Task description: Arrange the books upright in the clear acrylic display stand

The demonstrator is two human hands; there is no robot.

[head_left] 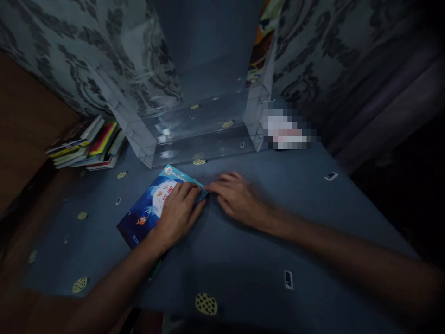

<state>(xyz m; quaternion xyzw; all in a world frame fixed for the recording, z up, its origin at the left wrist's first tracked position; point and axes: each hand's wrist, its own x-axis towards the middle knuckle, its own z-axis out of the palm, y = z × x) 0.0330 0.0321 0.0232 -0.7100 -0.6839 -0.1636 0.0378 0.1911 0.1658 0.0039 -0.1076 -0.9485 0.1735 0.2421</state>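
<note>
A thin picture book (141,221) with a dark blue cover, a white figure and a small orange fish lies tilted on the table. My left hand (179,211) rests across its right part, fingers laid over the cover and the thumb by its edge. At the book's upper right corner is my right hand (239,199); its index fingertip touches or nearly touches that corner. The thumb of this hand shows apart from the index finger, and the other fingers are bent. Whatever is under the left palm is hidden.
A clear plastic rack (198,144) stands behind the book, with a colourful item (262,41) at its upper right. Stacked books (86,144) sit at the back left. A pixelated item (285,130) lies right of the rack. The grey-blue tabletop (243,269) bears printed patterns.
</note>
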